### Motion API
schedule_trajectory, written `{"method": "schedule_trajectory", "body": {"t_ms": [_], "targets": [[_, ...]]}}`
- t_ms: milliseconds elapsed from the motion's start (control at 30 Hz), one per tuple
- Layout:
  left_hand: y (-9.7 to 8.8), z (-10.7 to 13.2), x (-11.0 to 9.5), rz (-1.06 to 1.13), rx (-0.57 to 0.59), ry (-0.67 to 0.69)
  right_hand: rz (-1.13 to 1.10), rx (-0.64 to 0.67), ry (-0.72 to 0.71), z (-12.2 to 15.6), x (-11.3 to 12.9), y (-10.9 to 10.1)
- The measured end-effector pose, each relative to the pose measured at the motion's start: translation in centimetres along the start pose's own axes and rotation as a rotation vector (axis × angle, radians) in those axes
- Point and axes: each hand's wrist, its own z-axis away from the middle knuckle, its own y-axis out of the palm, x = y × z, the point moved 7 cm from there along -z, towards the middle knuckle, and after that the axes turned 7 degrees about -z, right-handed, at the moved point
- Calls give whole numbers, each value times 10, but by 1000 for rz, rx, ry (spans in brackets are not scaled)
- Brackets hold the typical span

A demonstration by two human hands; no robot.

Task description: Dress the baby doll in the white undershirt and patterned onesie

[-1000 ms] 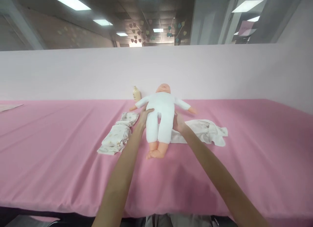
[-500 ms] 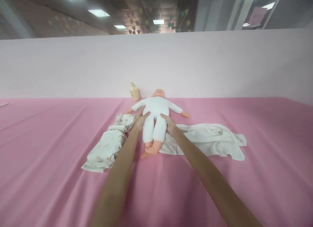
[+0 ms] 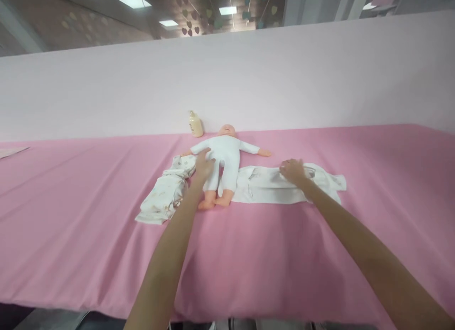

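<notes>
A baby doll (image 3: 226, 152) with a white cloth body lies on its back, its head toward the wall and its arms spread. My left hand (image 3: 204, 165) rests against the doll's hip and upper leg, fingers apart. My right hand (image 3: 292, 171) is over the white baby garment (image 3: 270, 185) spread to the doll's right; its fingers are blurred, and I cannot tell whether they grip the fabric. Left of the doll lies a patterned white baby garment (image 3: 165, 197), close beside my left forearm.
A pale yellow pump bottle (image 3: 195, 124) stands by the white wall (image 3: 284, 79) behind the doll. A pink sheet (image 3: 266, 254) covers the table, whose front edge shows at the bottom. A flat pale item (image 3: 12, 152) lies at the far left.
My right hand has left the doll's leg and moved right onto the white garment, which now lies flatter. My left hand stays at the doll's hip. The view has tilted down.
</notes>
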Motion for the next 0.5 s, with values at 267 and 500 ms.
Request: {"method": "schedule_trajectory", "body": {"t_ms": [267, 500], "targets": [[37, 131, -118, -247, 371, 502, 794, -128, -559, 115, 27, -94], [13, 300, -237, 78, 447, 805, 400, 217, -795, 277, 142, -131]]}}
